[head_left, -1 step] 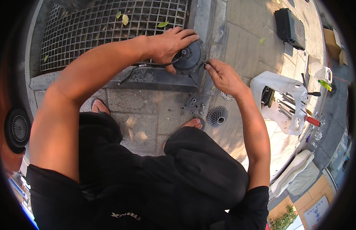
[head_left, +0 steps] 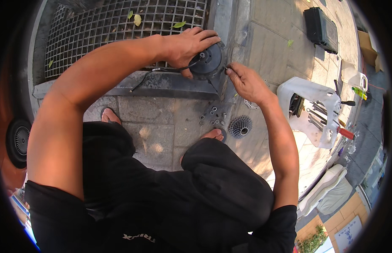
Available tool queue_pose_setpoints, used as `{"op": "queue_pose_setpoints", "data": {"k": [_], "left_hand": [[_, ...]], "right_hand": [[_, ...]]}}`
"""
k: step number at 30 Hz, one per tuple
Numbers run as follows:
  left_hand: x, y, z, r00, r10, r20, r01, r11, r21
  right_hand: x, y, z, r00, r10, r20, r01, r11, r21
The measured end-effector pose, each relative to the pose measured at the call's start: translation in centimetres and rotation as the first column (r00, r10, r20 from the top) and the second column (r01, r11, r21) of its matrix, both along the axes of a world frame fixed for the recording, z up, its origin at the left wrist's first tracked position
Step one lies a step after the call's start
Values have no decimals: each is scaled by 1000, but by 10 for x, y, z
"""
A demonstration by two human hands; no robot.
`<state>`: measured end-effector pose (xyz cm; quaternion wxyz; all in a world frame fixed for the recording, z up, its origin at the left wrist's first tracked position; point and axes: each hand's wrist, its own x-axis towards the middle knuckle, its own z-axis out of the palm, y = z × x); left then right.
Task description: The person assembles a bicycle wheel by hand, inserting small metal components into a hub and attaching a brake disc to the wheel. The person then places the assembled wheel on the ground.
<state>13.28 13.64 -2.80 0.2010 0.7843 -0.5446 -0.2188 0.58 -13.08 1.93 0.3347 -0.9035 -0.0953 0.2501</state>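
A dark round hub motor (head_left: 209, 61) with a short central axle rests at the corner of the raised planter edge. Its black cable (head_left: 162, 70) runs off to the left, over the edge. My left hand (head_left: 185, 48) grips the motor from the left, fingers over the far rim and thumb at the near side. At the motor's right rim, my right hand (head_left: 246, 83) is closed in a pinch, its fingertips on something too small to make out. Several small nuts and washers (head_left: 214, 113) lie on the paving below, beside a bicycle cassette (head_left: 240, 127).
A metal grate (head_left: 120, 38) fills the planter. On the right stand a cut white plastic jug (head_left: 288, 87) holding wrenches and a red-handled tool (head_left: 345, 133), and a black case (head_left: 320, 29) farther off. A brake disc (head_left: 251, 103) lies partly behind my right forearm.
Both hands keep their holds, and the motor stays in place. The view has shifted slightly.
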Motion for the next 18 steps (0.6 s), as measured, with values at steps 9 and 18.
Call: {"op": "queue_pose_setpoints", "data": {"k": [9,18], "left_hand": [[5,0,2,999,-27,35,27,1000,13],[2,0,-2,1000,-8,12,7,1000,12]], "right_hand": [[11,1,5,997,81,-11,-82,997,-14],[20,5,12,992,113,-60,-114,993,-10]]}}
